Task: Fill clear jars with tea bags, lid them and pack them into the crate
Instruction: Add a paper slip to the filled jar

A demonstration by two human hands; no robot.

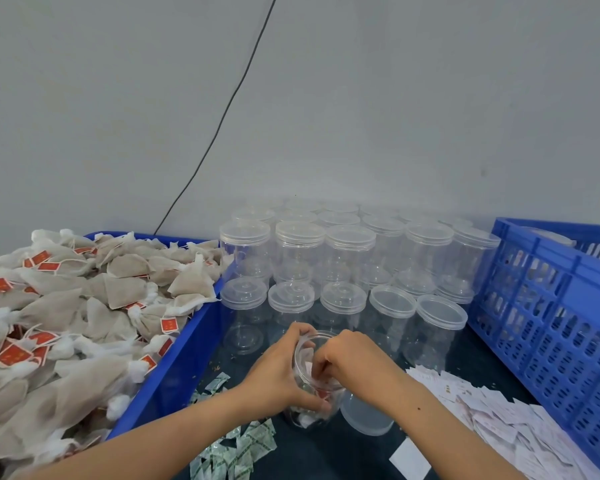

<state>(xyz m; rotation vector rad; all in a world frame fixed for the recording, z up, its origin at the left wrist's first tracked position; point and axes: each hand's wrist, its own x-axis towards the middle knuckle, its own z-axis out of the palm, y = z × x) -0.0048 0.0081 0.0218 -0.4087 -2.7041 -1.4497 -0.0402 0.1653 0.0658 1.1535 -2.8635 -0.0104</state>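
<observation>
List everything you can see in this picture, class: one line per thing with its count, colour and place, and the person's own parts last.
Tea bags: a big heap, beige with red tags, in the bin at left.
Bin: one, blue, left side.
Lidded jars: many, clear and empty, stacked at the back centre.
Open jar: one, clear, part filled, front centre.
Loose lid: one, clear, just right of the open jar.
Crate: one, blue, right side.
Small packets: a pile, green and white, front.
Paper slips: a pile, white, front right.
Cable: one, black, on the wall.
Left hand: grips the open jar.
Right hand: fingers inside the jar's mouth.
</observation>
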